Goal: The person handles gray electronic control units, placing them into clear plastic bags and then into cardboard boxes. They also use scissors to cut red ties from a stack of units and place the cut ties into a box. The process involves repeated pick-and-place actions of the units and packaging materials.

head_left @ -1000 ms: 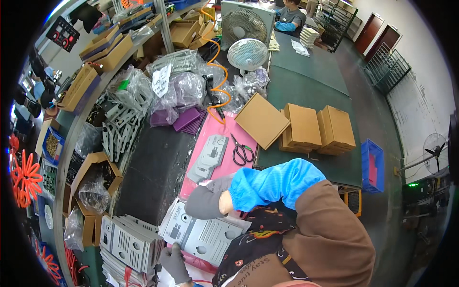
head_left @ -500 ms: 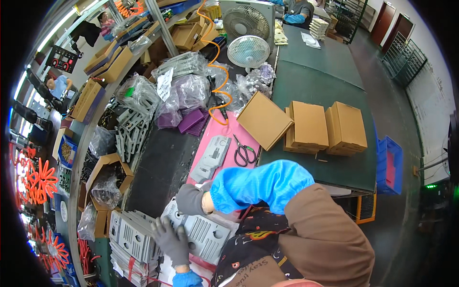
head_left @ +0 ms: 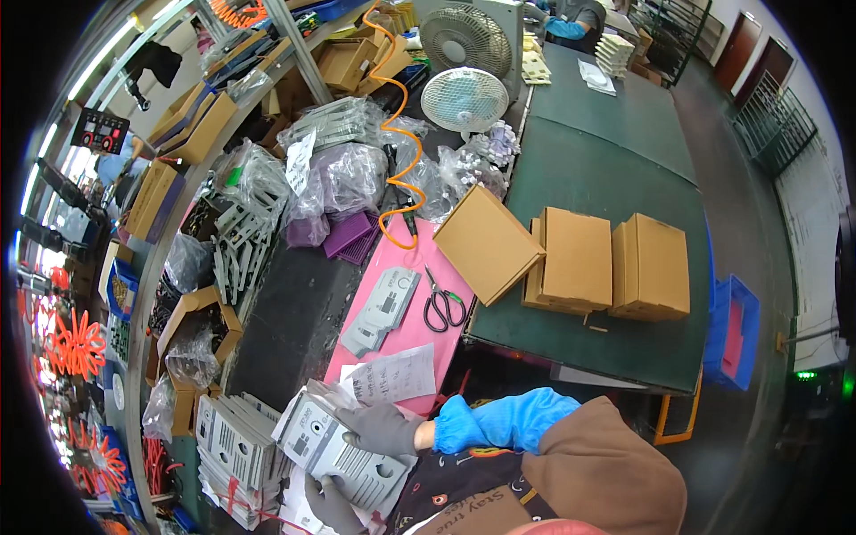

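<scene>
Both my hands wear grey gloves. My right hand [head_left: 382, 431] grips the right edge of a light grey slotted panel [head_left: 323, 450], its fingers over the top face. My left hand [head_left: 332, 508] holds the panel's near edge, thumb at the edge and other fingers partly hidden beneath. The panel has a round hole and several slots, and is tilted. White paper lies beneath it. To the left stands a stack of similar panels [head_left: 234, 441] with a red strap. Farther off, another grey panel [head_left: 382, 308] lies on a pink mat [head_left: 352, 349], beside black-handled scissors [head_left: 443, 303].
A paper with handwriting [head_left: 392, 376] lies on the pink mat. Brown cardboard boxes [head_left: 575, 259] stand on the green table [head_left: 606, 160] to the right. Bagged parts [head_left: 343, 178], purple trays [head_left: 352, 234] and fans [head_left: 464, 100] are farther back. An orange coiled hose [head_left: 412, 165] hangs over the mat.
My left hand has moved from beside the stack to the panel's near edge. My right hand has shifted nearer me. The panel has turned and tilted, and the handwritten paper has come into view.
</scene>
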